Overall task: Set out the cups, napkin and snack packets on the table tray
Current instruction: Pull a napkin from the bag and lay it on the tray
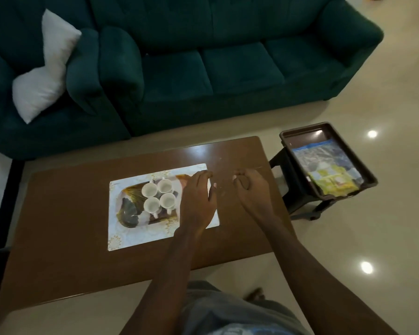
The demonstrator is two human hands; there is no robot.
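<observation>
Four white cups (149, 189) stand in a tight square on a patterned serving tray (128, 213), which lies on a white placemat (131, 235) in the middle of the brown wooden bench (70, 213). The left hand (197, 201) covers the tray's right end, fingers bent down at its far corner; I cannot tell whether its grip has the rim. The right hand (248, 189) hovers over bare wood just beside it, grip curled closed with nothing seen in it. Off the bench's right end, a dark plastic stool (290, 189) carries a brown tray (300, 134) holding the snack packets (329, 172), blue and yellow-green. A teal sofa (228, 68) with a white pillow (46, 68) stands behind.
</observation>
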